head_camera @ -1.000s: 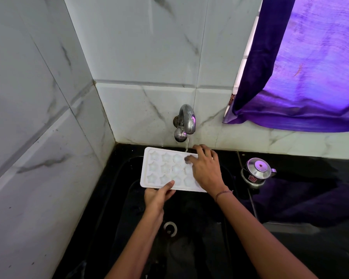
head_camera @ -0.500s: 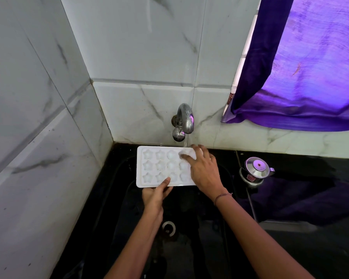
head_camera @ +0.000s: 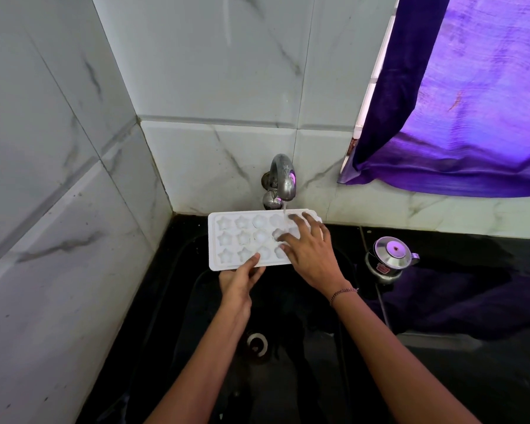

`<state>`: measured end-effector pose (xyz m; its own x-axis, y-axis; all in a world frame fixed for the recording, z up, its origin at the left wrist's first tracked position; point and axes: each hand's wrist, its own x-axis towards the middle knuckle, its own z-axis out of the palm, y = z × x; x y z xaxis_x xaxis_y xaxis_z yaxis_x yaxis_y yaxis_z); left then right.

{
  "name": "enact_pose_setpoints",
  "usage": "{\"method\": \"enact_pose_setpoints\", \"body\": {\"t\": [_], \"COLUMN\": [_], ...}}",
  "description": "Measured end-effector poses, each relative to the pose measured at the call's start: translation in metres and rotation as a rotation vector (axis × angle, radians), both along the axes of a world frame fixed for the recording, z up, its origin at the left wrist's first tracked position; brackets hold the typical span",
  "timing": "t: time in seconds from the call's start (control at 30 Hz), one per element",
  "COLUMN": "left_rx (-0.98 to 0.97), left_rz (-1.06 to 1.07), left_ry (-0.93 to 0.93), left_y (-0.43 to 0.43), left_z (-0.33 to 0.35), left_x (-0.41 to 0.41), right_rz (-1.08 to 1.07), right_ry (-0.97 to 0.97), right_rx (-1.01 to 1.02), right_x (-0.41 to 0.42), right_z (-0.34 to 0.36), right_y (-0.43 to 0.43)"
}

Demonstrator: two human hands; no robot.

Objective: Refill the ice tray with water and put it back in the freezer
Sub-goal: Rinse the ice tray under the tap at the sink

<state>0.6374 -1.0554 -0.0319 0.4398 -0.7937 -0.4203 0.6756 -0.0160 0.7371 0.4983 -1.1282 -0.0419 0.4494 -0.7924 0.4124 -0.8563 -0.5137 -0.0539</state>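
Observation:
A white ice tray (head_camera: pixel 236 238) with star and round moulds is held level over the black sink (head_camera: pixel 178 301), under the steel tap (head_camera: pixel 283 180). A thin stream of water falls from the tap onto the tray's right part. My left hand (head_camera: pixel 239 278) grips the tray's near edge, thumb on top. My right hand (head_camera: pixel 311 249) lies flat across the tray's right end with fingers spread over the moulds, hiding that end.
White marble-look tiled walls close in on the left and behind. A purple curtain (head_camera: pixel 459 117) hangs at the upper right. A small steel pot with a lid (head_camera: pixel 390 258) stands on the black counter to the right. The sink drain (head_camera: pixel 257 344) lies below.
The tray has levelled out from a slight tilt and shifted a little left under the tap. My right hand's fingers have spread wider over the tray's right end.

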Motion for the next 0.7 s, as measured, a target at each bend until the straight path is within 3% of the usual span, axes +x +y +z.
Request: {"method": "enact_pose_setpoints", "body": {"t": [0.2, 0.3, 0.53, 0.7], "left_rx": [0.069, 0.113, 0.094, 0.084], "left_rz": [-0.037, -0.065, -0.070, -0.036], "left_ry": [-0.014, -0.028, -0.056, -0.039], "left_y": [-0.0006, -0.0005, -0.0037, -0.0074], "left_z": [-0.0022, -0.0031, -0.0005, 0.0039], "left_x": [0.0043, 0.0030, 0.0023, 0.0055], "right_rz": [0.059, -0.011, -0.078, -0.013], "right_ry": [0.018, 0.019, -0.012, -0.005], "right_rx": [-0.033, -0.032, 0.008, 0.036], "right_x": [-0.0045, -0.0049, 0.0011, 0.0029], "right_z": [0.0012, 0.0019, 0.0043, 0.0071], "right_y": [-0.0028, -0.0028, 0.0003, -0.0031]}}
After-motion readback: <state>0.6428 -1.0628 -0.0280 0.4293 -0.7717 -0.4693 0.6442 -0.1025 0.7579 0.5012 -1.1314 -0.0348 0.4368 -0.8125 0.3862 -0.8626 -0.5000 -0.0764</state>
